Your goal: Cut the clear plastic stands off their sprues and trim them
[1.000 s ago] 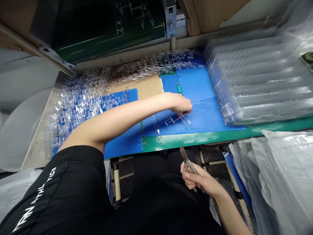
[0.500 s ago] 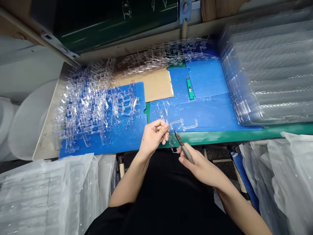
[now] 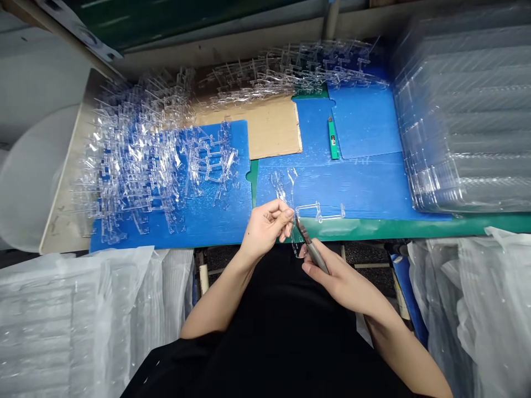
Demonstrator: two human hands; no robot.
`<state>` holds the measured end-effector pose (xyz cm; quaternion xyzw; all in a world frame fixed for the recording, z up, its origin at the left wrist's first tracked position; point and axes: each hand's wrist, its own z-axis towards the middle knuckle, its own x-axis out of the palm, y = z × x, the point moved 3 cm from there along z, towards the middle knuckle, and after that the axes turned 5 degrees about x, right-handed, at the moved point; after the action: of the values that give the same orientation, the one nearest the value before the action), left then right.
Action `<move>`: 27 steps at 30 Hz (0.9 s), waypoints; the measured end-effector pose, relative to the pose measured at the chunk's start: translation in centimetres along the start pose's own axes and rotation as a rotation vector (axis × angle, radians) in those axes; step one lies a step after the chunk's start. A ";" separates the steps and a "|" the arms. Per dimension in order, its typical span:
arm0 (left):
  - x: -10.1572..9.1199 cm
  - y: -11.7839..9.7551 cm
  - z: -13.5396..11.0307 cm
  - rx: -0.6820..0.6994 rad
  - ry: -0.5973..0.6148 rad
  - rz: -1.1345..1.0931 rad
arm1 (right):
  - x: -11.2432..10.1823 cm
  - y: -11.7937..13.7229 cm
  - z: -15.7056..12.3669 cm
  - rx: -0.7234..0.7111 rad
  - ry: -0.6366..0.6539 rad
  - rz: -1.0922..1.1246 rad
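Observation:
My left hand [image 3: 267,226] pinches a clear plastic moulded part [image 3: 295,240] just in front of the bench edge. My right hand [image 3: 338,279] is closed round a pair of metal cutting pliers [image 3: 310,247], whose tip touches the clear part next to my left fingers. Another clear plastic piece [image 3: 319,211] lies on the blue mat [image 3: 365,188] right behind my hands.
A big heap of clear plastic parts [image 3: 141,160] covers the left blue mat, and more line the back edge [image 3: 290,69]. A green utility knife [image 3: 332,138] lies on the mat. Stacked clear trays [image 3: 464,116] stand at the right. Plastic bags [image 3: 74,320] hang at both sides.
My left hand came back from reaching across the mat and now holds a clear part at the bench edge. My right hand rose with the pliers to meet it.

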<state>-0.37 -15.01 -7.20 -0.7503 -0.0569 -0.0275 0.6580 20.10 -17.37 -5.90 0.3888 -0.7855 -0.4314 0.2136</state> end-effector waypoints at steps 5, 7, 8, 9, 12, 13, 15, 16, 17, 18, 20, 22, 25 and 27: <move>0.2 -0.1 -0.1 -0.005 -0.002 -0.014 | 0.0 -0.1 0.0 -0.014 -0.001 0.024; 0.3 0.0 -0.1 -0.017 0.004 -0.023 | -0.1 -0.1 -0.1 -0.021 0.001 0.035; 0.3 0.1 -0.2 -0.024 0.007 -0.029 | -0.1 -0.1 -0.1 -0.027 0.000 0.041; 0.3 0.1 -0.2 -0.030 0.010 -0.036 | -0.1 0.0 -0.1 -0.034 0.002 0.047; 0.5 0.2 -0.2 -0.037 0.019 -0.060 | -0.2 0.0 -0.2 -0.048 0.003 0.057; 0.5 0.2 -0.2 -0.034 0.022 -0.065 | -0.3 0.0 -0.3 -0.047 0.005 0.058; 0.6 0.2 -0.2 -0.027 0.028 -0.068 | -0.4 0.1 -0.3 -0.043 0.011 0.054; 0.7 0.2 -0.2 -0.026 0.029 -0.064 | -0.4 0.1 -0.3 -0.042 0.013 0.049; 0.7 0.2 -0.2 -0.028 0.030 -0.058 | -0.4 0.1 -0.4 -0.042 0.016 0.044; 0.7 0.2 -0.2 -0.032 0.029 -0.052 | -0.4 0.1 -0.4 -0.042 0.018 0.039; 0.8 0.2 -0.1 -0.041 0.029 -0.047 | -0.4 0.1 -0.4 -0.040 0.026 0.041; 0.9 0.3 -0.1 -0.045 0.034 -0.058 | -0.5 0.0 -0.5 -0.034 0.035 0.049; 1.1 0.3 -0.1 -0.040 0.057 -0.093 | -0.7 0.0 -0.6 -0.043 0.056 0.070; 1.3 0.3 0.0 -0.037 0.076 -0.112 | -0.9 -0.2 -0.7 -0.056 0.070 0.092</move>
<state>1.00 -14.96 -7.31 -0.7565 -0.0732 -0.0937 0.6431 21.21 -17.10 -5.68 0.3609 -0.7822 -0.4293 0.2715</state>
